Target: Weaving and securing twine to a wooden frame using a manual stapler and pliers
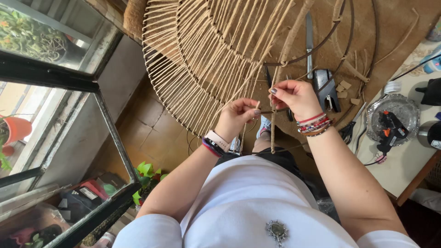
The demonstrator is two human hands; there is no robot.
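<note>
Above a brown tiled floor, a stiff twine-wrapped spoke of the round wire frame is pinched by left hand and right hand fingers, the pale counter at three o'clock.

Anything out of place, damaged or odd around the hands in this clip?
Nothing looks damaged or spilled. Both hands, left hand and right hand, pinch a cord-wrapped spoke on the round wire frame. Small cut scraps lie loose beside the black tool, ordinary craft clutter.

My big round frame of tan straw sticks makes a pattern of lines like sun rays. My right wrist has red, blue and white bead bands. My shirt is white. The glue gun is black and orange.
</note>
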